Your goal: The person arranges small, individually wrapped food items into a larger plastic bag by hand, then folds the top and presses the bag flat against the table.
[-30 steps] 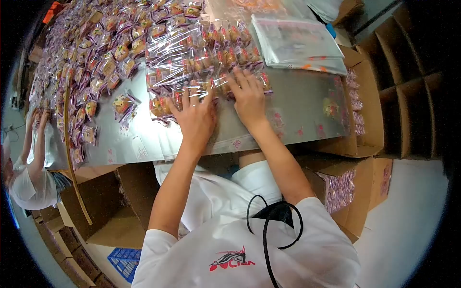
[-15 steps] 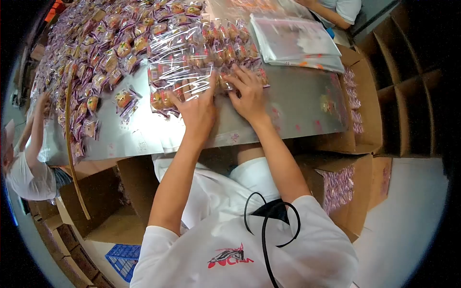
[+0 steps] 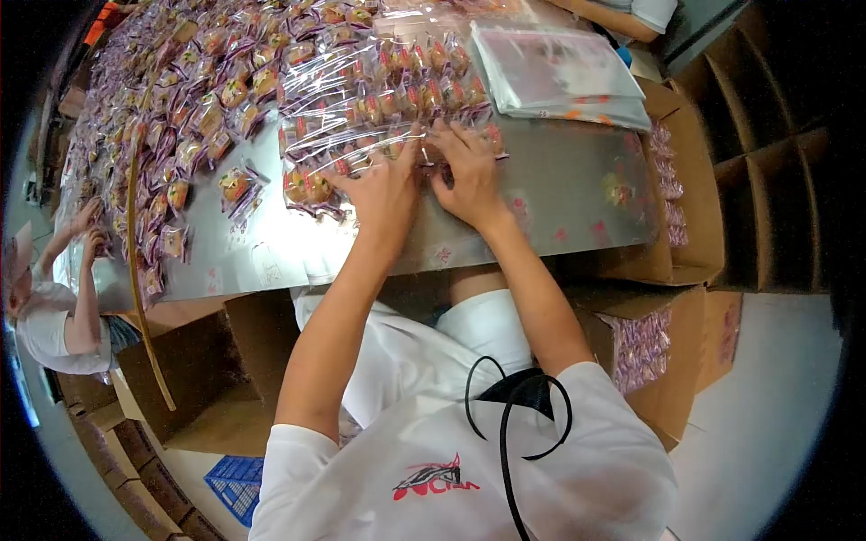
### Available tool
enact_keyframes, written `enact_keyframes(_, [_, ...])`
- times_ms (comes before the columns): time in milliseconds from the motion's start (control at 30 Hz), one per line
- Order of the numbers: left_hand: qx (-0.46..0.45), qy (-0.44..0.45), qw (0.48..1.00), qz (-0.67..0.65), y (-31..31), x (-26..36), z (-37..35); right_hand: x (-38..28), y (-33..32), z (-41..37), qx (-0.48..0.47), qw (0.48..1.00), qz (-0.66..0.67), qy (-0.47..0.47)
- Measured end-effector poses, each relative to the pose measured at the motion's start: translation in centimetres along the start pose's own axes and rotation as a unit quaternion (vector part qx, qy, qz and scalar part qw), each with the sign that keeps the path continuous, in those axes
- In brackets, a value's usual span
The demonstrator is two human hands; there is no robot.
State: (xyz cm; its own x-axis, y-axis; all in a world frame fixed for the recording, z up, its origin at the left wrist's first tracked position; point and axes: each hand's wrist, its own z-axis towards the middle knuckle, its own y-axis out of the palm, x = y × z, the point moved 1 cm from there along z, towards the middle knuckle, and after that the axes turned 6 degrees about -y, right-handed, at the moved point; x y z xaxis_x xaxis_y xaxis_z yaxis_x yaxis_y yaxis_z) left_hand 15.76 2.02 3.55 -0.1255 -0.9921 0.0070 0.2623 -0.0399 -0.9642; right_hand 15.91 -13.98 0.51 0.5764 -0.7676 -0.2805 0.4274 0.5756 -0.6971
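Observation:
A large clear plastic bag [image 3: 329,126] lies on the metal table, filled with rows of small individually wrapped cakes [image 3: 388,104]. My left hand [image 3: 386,194] rests on the near side of the bag, its fingers stretched forward and its thumb out to the left. Close beside it, my right hand [image 3: 471,176] lies over the near right part of the bag with fingers extended. The two hands nearly meet, and their fingertips press on the film. One loose wrapped cake [image 3: 234,187] sits left of the bag.
A stack of clear flat bags [image 3: 559,72] lies at the right back. Many wrapped cakes [image 3: 203,113] cover the left of the metal table [image 3: 559,198]. Cardboard boxes [image 3: 690,198] stand right and below. Another person [image 3: 68,316] works at the left; a second person's arm [image 3: 613,18] shows top right.
My left hand has slid right along the bag, closer to my right hand, which stays nearly in place. At the left, the other person's arms have shifted over the cakes.

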Motion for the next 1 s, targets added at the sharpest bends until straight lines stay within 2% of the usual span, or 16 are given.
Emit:
enact_keyframes(133, [0.005, -0.018, 1.000, 0.006, 0.6, 0.1, 0.0, 0.2, 0.4, -0.1, 0.003, 0.999, -0.032, 0.000])
enact_keyframes(267, [0.008, -0.028, 0.999, -0.042, -0.1, 0.1, -0.1, 0.2, 0.9, -0.6, 0.018, 0.998, -0.060, 0.013])
enact_keyframes(333, [0.037, -0.017, 0.998, -0.047, 0.5, -0.2, -0.1, -0.1, 1.4, -0.2, 0.028, 0.996, -0.079, 0.021])
enact_keyframes(433, [0.029, -0.011, 0.999, -0.027, 0.6, -0.4, -0.6, -0.7, 1.6, 0.5, -0.042, 0.983, -0.178, 0.016])
enact_keyframes(533, [0.046, -0.017, 0.999, -0.011, 0.3, -0.3, 0.2, 0.1, 1.7, 0.3, -0.023, 0.986, -0.163, -0.013])
enact_keyframes(600, [0.065, -0.021, 0.998, -0.013, 0.5, -0.2, 0.0, 0.4, 1.5, 0.0, -0.053, 0.986, -0.157, -0.018])
enact_keyframes(700, [0.098, -0.008, 0.992, -0.081, 0.0, -0.3, -0.4, 0.0, 1.0, 0.6, -0.080, 0.983, -0.163, -0.010])
enact_keyframes(733, [0.070, -0.022, 0.991, -0.111, -0.4, -0.4, -0.7, -0.6, 0.8, 0.5, -0.091, 0.982, -0.164, -0.005])
enact_keyframes(833, [0.061, -0.014, 0.988, -0.143, -0.2, -1.6, -1.2, -1.3, 0.1, 0.8, -0.087, 0.988, -0.127, 0.019])
enact_keyframes(967, [0.087, 0.046, 0.972, -0.213, 0.1, -4.2, -3.1, -2.7, -1.0, 0.9, -0.109, 0.986, -0.127, -0.004])
enact_keyframes(1000, [0.074, 0.034, 0.972, -0.221, 0.1, -4.7, -3.6, -3.0, -1.4, 1.1, -0.113, 0.987, -0.113, -0.019])
